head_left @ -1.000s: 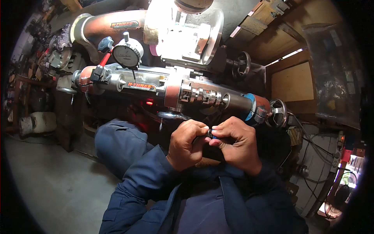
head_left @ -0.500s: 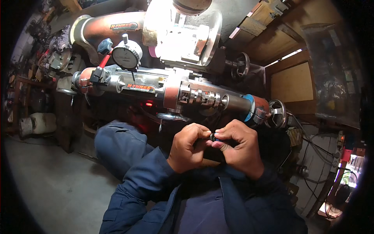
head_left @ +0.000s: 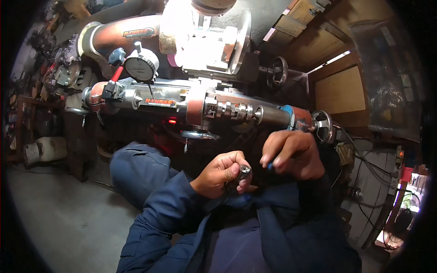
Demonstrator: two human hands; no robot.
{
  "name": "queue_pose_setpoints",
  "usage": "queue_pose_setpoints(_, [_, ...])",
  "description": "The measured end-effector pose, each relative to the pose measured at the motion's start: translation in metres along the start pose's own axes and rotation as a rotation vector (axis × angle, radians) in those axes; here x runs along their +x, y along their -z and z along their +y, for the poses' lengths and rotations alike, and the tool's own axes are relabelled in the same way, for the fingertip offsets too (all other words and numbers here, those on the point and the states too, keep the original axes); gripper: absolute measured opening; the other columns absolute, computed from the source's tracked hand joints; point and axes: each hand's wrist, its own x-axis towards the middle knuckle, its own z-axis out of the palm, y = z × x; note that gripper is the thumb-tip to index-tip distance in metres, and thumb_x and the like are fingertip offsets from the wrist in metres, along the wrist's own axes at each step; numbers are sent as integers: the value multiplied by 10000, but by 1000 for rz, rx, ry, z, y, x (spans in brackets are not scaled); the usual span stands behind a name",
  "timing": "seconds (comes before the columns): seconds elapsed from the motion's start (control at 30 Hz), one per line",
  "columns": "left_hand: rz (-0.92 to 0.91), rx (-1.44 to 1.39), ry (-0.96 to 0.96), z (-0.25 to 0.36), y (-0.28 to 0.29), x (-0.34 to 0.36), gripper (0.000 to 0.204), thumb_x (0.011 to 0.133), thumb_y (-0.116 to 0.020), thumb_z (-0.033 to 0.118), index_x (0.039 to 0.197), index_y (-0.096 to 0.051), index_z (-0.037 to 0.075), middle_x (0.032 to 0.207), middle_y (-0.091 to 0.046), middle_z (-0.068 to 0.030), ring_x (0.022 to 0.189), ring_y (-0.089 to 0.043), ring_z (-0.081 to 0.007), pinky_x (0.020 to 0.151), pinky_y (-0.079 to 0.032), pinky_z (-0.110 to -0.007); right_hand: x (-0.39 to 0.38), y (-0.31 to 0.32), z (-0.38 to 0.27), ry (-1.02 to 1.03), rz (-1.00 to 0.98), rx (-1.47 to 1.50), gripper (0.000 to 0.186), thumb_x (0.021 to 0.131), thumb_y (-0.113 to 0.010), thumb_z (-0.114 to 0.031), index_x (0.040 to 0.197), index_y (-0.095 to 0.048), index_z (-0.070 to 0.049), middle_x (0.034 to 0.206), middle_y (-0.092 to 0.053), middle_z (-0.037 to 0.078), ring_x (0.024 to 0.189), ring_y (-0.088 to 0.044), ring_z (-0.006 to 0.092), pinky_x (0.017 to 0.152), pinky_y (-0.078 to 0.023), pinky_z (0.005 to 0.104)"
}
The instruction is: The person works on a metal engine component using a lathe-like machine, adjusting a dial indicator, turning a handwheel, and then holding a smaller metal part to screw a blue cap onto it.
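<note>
In front of my chest, my left hand [head_left: 223, 175] is closed round a small dark metal cylinder [head_left: 245, 169]. Its bright, hollow end points up between thumb and forefinger; the rest is hidden in the palm. To its right and slightly higher, my right hand [head_left: 295, 154] pinches a small blue piece [head_left: 270, 166] with its fingertips, a short gap away from the cylinder. The blue piece is too small to name. Beyond both hands lies a machine with a long metal bed, carrying a shiny stepped metal part [head_left: 230, 110].
A dial indicator [head_left: 140, 68] stands on the machine's left, beside a red-handled clamp [head_left: 117, 73]. Handwheels stick out at the front [head_left: 200, 135] and right end [head_left: 323, 126]. A bright lamp glares above. Cables [head_left: 364, 159] hang at the right; wooden boxes stand behind.
My hands, earlier together over a small dark piece, have parted. The right moved right with the blue piece; the left tilted the cylinder's end upward. The view has shifted slightly.
</note>
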Motion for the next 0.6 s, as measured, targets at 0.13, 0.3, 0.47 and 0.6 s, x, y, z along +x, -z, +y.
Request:
queue_pose_setpoints(0.13, [-77,-25,-54,-3,1,2,281,1010,-564,349,1078,-559,77,775,-567,-65,665,-531,-160,671,-457,-355,-16,-12,-2,-103,347,-16,118,982,-605,-85,1084,-635,-33,1040,-609,68,839,-601,131,758,-508,275])
queue_pose_setpoints(0.3, [-108,-80,-62,-2,1,5,292,1019,-520,375,1119,-564,104,736,-531,-57,645,-511,-174,683,-448,-411,-27,-17,-5,-295,406,-101,237,1006,-597,-231,1145,-603,-39,1015,-564,24,814,-504,77,705,-435,234])
queue_pose_setpoints(0.47, [-103,-163,-24,0,-1,6,314,1016,-532,389,1078,-567,83,764,-557,-49,664,-531,-157,705,-462,-393,-28,-17,-1,-238,360,-370,286,953,-684,-276,1100,-664,-31,900,-611,38,771,-540,92,678,-434,245])
queue_pose_setpoints(0.6, [-89,-160,-11,1,-2,6,312,1021,-526,387,1087,-559,83,754,-557,-48,655,-526,-149,686,-459,-368,-8,-36,-7,-238,310,-476,269,921,-720,-187,1128,-712,-16,794,-636,65,707,-574,122,625,-447,274])
